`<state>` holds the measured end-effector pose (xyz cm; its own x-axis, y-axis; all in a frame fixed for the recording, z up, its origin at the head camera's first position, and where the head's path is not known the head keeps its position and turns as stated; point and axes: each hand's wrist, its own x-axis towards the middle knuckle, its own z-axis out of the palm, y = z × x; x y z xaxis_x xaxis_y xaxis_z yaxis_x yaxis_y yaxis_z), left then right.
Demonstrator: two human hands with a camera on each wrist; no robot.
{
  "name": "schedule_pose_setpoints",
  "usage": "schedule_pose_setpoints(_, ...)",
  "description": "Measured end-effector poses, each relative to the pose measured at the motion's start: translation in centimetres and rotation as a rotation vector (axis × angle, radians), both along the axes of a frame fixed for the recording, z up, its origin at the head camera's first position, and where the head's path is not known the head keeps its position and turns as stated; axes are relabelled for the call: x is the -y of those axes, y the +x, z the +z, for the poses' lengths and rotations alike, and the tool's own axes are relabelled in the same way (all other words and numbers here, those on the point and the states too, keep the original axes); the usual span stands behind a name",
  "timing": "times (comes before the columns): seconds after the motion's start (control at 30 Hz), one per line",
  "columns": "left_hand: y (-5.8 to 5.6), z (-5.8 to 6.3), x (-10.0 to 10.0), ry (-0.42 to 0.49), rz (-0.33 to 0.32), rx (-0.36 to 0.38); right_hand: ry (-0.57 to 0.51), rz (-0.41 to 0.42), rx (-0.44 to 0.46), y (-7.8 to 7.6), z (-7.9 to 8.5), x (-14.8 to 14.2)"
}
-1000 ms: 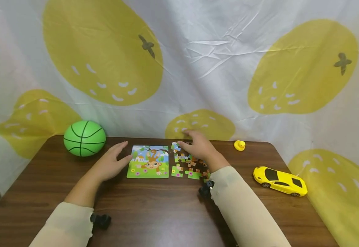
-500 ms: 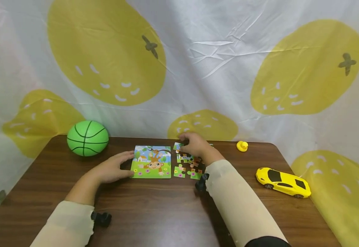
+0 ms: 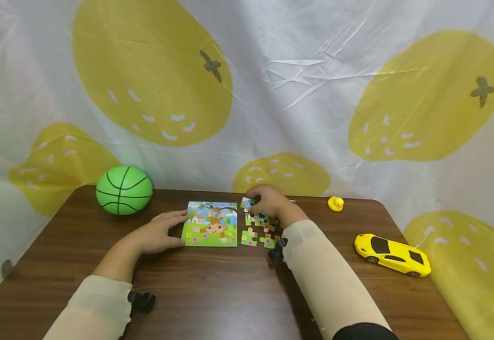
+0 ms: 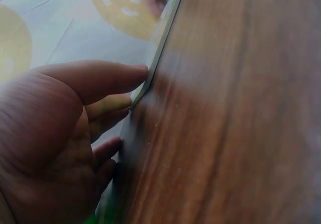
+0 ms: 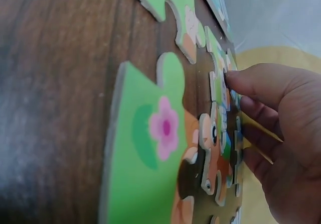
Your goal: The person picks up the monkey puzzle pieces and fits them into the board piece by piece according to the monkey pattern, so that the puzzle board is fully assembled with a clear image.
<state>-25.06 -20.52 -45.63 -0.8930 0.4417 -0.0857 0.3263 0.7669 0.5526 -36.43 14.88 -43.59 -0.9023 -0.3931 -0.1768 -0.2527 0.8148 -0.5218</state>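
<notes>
A square monkey picture board (image 3: 211, 225) lies flat on the table. My left hand (image 3: 155, 232) touches its left side, thumb near the lower corner and fingers at the upper part of the edge. In the left wrist view, the thumb (image 4: 118, 81) meets the board's edge. Right of the board lie loose jigsaw pieces (image 5: 145, 133) with green, flower and monkey patterns. Over their far rows my right hand (image 3: 270, 204) is bent down, thumb and fingers about a puzzle piece (image 3: 247, 202). The right wrist view shows the thumb tip (image 5: 235, 81) against a piece; the fingertips' contact is partly hidden.
A green ball (image 3: 124, 190) stands at the back left of the wooden table (image 3: 213, 293). On the right are a small yellow duck (image 3: 335, 204) and a yellow toy car (image 3: 392, 255). A lemon-printed cloth (image 3: 289, 118) hangs behind the table.
My left hand has come down and right onto the board's edge. My right hand has lowered onto the far pieces, its thumb and fingers drawing closer. The view has shifted slightly.
</notes>
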Motion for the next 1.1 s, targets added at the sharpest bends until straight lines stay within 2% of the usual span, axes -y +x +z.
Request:
schedule_pose_setpoints(0.23, -0.3, -0.3, -0.1, -0.015, 0.001, -0.005, 0.084, 0.052, -0.001, -0.2, 0.5, 0.4)
schedule_pose_setpoints(0.4, -0.3, -0.5, 0.0, -0.016, 0.001, 0.004, 0.102, 0.074, -0.007, -0.1, 0.7, 0.4)
schedule_pose_setpoints(0.57, -0.3, -0.7, 0.0, -0.009, 0.001, 0.012, 0.062, 0.057, -0.011, -0.2, 0.5, 0.3)
schedule_pose_setpoints(0.7, -0.2, -0.8, 0.1, -0.013, -0.001, 0.001, 0.01, 0.059, -0.067, 0.0, 0.6, 0.5)
schedule_pose_setpoints(0.9, -0.2, -0.7, 0.2, -0.022, 0.001, 0.012, -0.036, 0.124, -0.162, 0.6, 1.3, 2.0)
schedule_pose_setpoints(1.1, -0.2, -0.5, 0.2, -0.03, -0.004, 0.024, -0.111, 0.171, -0.137, 1.5, 1.3, 4.8)
